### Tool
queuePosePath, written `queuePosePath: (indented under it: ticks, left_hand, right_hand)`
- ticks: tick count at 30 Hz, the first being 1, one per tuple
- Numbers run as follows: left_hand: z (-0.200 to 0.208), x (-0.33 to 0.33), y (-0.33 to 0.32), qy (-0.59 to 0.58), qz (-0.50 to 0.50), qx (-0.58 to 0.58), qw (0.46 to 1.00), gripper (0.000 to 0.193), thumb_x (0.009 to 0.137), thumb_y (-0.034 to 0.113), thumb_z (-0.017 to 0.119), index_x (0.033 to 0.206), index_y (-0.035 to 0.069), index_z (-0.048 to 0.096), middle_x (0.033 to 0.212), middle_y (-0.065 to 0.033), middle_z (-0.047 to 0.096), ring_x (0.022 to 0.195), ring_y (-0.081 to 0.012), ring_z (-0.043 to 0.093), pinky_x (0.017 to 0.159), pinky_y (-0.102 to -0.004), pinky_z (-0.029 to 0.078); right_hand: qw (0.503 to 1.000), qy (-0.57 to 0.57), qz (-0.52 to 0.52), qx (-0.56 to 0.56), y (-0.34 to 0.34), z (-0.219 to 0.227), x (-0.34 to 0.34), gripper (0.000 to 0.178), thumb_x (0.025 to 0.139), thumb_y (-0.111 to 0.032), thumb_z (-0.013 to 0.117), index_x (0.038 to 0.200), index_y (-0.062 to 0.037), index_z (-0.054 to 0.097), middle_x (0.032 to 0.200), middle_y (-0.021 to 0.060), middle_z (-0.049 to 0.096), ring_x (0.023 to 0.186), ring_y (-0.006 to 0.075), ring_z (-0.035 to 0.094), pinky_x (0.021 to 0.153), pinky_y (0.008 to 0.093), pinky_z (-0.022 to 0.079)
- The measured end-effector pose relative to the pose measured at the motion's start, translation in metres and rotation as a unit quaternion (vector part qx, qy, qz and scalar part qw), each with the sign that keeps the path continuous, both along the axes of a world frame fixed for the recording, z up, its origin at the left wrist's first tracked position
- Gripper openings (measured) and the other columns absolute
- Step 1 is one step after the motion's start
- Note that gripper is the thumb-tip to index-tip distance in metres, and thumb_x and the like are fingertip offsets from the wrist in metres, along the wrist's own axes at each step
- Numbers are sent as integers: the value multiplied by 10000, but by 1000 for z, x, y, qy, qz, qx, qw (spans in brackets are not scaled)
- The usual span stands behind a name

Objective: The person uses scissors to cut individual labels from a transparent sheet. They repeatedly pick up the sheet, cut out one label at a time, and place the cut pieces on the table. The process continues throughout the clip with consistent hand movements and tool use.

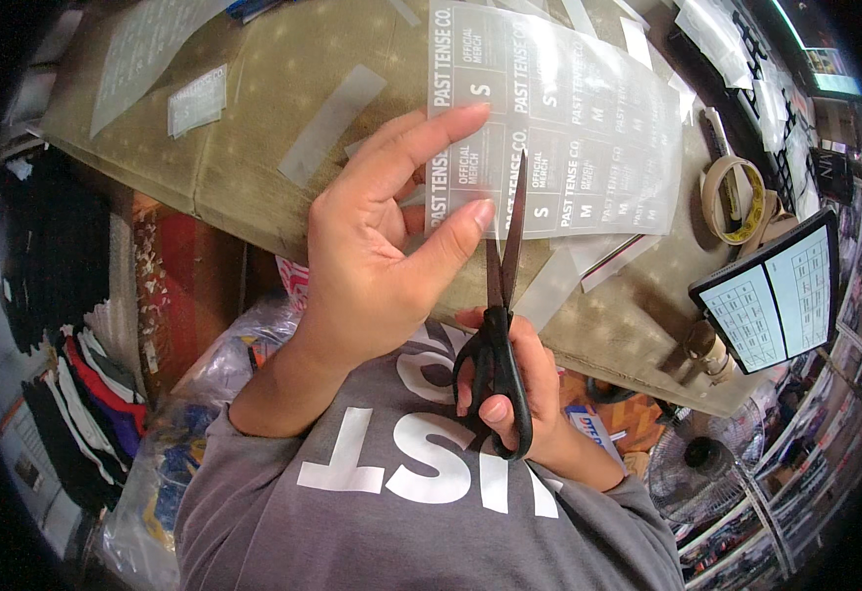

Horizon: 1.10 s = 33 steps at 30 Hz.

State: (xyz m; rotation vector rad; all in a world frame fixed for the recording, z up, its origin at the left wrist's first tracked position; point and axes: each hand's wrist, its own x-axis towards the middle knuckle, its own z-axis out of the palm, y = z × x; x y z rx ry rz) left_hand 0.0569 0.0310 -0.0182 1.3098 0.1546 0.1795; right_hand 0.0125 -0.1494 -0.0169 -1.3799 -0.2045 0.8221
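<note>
My left hand point(377, 231) grips the left edge of a translucent sheet of white-printed labels point(588, 128). Its thumb and index finger lie on top, while the other fingers are partly hidden underneath. In my right hand point(534, 394) is a pair of black-handled scissors point(500, 325), fingers and thumb through the loops. The blades are slightly apart and point away from me, at the sheet's near edge, between two columns of labels. One blade shows above the sheet.
The sheet hangs over a worn tan table point(254, 128) with film strips point(332, 123) and a small label stack point(197, 101). Tape rolls point(736, 202) and a tilted screen point(770, 291) stand at the right. A fan point(703, 453) is below; clothes point(86, 394) hang at left.
</note>
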Motion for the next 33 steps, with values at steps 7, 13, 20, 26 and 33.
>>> queuePosePath:
  ticks: [7,13,20,26,33]
  left_hand:
    - [1,-3,-2,-19,-2,41,999,464,808,-98,599,1259,-24,515,1263,-125,468,1146,-184,517,901,-272,512]
    - [4,-6,-2,-20,-12,46,999,496,804,-117,585,1284,-67,467,1280,-141,459,1162,-186,498,953,-288,447]
    - [4,-6,-2,-13,-14,25,1000,512,805,-120,580,1297,-84,447,1301,-150,447,1185,-190,480,993,-299,403]
    - [6,-4,0,-16,-18,43,999,512,805,-110,589,1296,-87,446,1305,-153,445,1195,-195,475,1000,-305,399]
    - [5,-3,0,-10,-15,31,999,518,802,-107,594,1298,-85,446,1306,-151,445,1196,-197,475,1002,-307,395]
  right_hand:
    - [1000,2,-12,-21,5,2,1,828,822,-598,588,1267,67,377,651,72,566,550,121,554,521,225,422]
    - [999,-11,-28,-26,7,2,0,821,820,-593,595,1257,74,400,630,64,557,531,111,554,497,219,415]
    - [999,-38,-23,-12,2,0,-3,700,825,-400,703,1278,62,435,670,16,542,576,69,517,522,210,396]
    - [997,-61,-43,-32,7,-1,-4,762,825,-521,635,1235,88,433,589,35,553,475,83,538,445,202,386]
    - [996,-50,-59,-38,7,1,-6,663,790,-327,754,1241,76,484,689,1,553,567,44,508,497,188,383]
